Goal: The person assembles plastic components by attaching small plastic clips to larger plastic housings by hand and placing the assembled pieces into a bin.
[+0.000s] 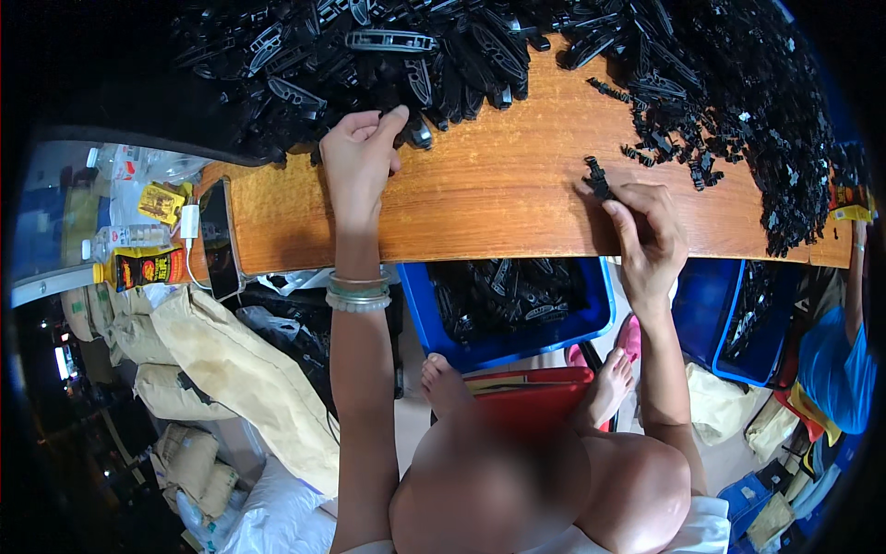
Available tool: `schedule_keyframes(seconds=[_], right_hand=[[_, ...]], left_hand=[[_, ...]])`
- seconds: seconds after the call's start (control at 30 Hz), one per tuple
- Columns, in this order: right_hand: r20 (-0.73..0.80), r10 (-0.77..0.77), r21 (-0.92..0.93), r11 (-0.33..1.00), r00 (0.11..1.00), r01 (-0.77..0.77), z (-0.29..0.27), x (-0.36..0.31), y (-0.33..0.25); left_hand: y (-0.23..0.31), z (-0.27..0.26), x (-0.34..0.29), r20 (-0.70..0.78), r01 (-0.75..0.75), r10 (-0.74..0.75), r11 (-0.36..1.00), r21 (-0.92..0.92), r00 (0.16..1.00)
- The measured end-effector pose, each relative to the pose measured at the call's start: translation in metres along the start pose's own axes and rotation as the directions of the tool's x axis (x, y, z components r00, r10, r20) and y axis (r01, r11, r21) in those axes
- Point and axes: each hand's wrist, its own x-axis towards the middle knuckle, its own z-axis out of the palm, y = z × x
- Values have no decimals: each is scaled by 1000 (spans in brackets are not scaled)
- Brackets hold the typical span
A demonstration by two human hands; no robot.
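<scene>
My left hand (358,166) is at the near edge of a heap of long black plastic parts (392,41), its fingers curled in and the thumb toward the heap. Whatever may be between those fingers is hidden. Between thumb and fingertips, my right hand (651,231) pinches a small black plastic clip (596,178) just over the table's front part. Loose small black clips (678,129) lie scattered beyond it, spreading into a large pile at the right. Both hands are over the brown wooden table (471,203).
Below the table edge stands a blue bin (604,319) of black parts, with another blue bin (715,355) to its right. A phone (220,235), a white charger (189,224) and bottles (148,268) sit at the left. A person in blue (835,369) is at far right.
</scene>
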Motion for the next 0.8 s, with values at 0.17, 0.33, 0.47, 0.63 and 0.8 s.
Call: schedule_keyframes(seconds=[0.17,0.33,0.47,0.63,0.8], right_hand=[[-68,130,151,981,989,-119,2,-9,-2],[244,396,556,690,885,-462,13,-8,-27],[327,453,643,536,829,-547,32,-1,-43],[404,455,719,379,794,-583,33,-5,-44],[329,397,651,562,857,-510,32,-10,-46]], left_hand=[[-13,-1,-42,54,-37,41,998,-59,998],[-12,12,-77,102,-148,154,987,-59,983],[-7,26,-110,353,-48,82,994,-102,932],[-11,36,-116,363,64,154,850,-523,919],[-11,24,-109,535,157,66,920,-359,842]])
